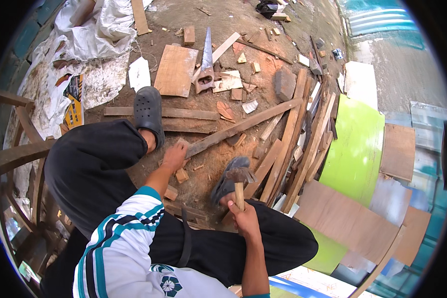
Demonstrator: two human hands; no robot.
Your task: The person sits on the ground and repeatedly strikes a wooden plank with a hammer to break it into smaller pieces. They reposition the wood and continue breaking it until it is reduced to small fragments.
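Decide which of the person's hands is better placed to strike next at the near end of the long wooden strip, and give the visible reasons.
Probably the right hand: it grips the hammer by its handle, head up, near the long wooden strip. The left hand is on that strip's near end, steadying it.

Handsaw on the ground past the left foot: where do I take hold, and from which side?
Take the handsaw by its wooden handle, the end nearest the person, probably coming in from that near side. The blade points away, resting partly on a flat board; the handle's cutout shows, which suits a wrap-around grip clear of the toothed edge.
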